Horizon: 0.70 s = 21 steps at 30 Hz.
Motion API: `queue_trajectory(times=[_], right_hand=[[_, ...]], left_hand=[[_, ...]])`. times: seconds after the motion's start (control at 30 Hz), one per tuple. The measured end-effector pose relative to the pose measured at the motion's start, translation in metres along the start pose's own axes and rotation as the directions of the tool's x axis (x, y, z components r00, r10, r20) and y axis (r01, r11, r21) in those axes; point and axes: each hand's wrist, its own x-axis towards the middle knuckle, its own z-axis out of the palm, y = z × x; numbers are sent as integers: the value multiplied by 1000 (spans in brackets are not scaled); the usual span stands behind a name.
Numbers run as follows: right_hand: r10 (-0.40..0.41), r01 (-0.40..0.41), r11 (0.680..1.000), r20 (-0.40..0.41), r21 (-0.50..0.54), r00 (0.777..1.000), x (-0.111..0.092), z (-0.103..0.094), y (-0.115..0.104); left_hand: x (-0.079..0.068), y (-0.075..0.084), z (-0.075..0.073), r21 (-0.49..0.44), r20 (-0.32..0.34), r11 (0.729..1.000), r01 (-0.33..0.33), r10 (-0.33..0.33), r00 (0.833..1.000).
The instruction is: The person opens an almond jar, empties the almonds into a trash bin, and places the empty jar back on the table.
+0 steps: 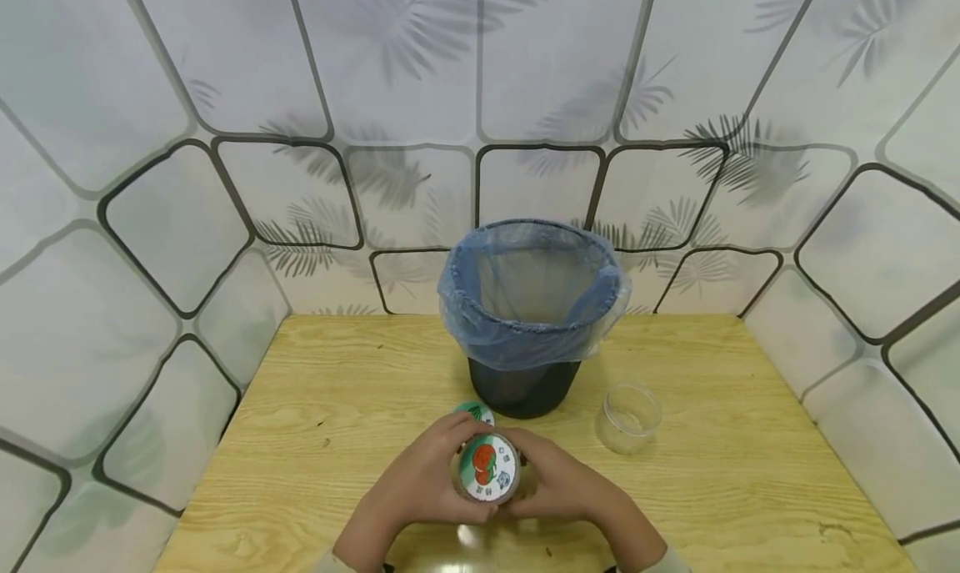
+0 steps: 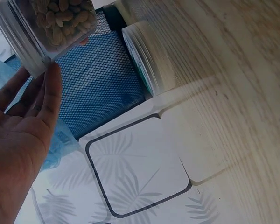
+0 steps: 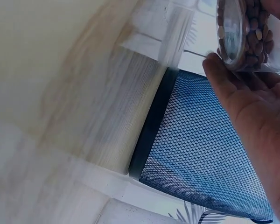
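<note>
Between both hands is a clear plastic jar of nuts [image 1: 487, 468], its round top label green and white with red fruit printed on it. My left hand [image 1: 431, 475] grips the jar's left side; in the left wrist view its fingertips meet the ridged rim, and pale brown nuts [image 2: 60, 21] show through the wall. From the other side my right hand [image 1: 562, 483] holds the jar, fingers along the wall in the right wrist view. Just beyond the hands lies a round green-and-white lid [image 1: 477, 409], partly covered by the left hand in the head view.
A black mesh bin [image 1: 517, 387] with a blue plastic liner [image 1: 491, 339] stands behind the hands, close to the patterned wall [image 1: 412, 198]. Right of the bin is an uncovered clear round container [image 1: 628, 423]. All rest on a wood-grain table [image 1: 337, 389].
</note>
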Motion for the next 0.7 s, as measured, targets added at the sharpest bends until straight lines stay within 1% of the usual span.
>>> queue_trajectory(times=[0.07, 0.23, 0.37, 0.57, 0.7], right_hand=[[2, -2, 1000, -7, 7, 1000, 0, -1, -1], [-5, 4, 1000, -32, -31, 999, -1, -5, -2], [-6, 4, 999, -43, -52, 999, -2, -6, -2], [38, -44, 995, -65, -87, 997, -4, -8, -8], [55, -62, 993, -76, -97, 996, -5, -9, -9]], left_hand=[[0, -1, 0, -6, 5, 1000, -7, 7, 1000], [1, 1, 1, 3, 15, 1000, -16, 16, 1000], [3, 3, 1, 27, 21, 1000, -6, 6, 1000], [4, 3, 3, 62, 37, 998, 12, -14, 999], [5, 3, 4, 76, 32, 997, -8, 6, 999]])
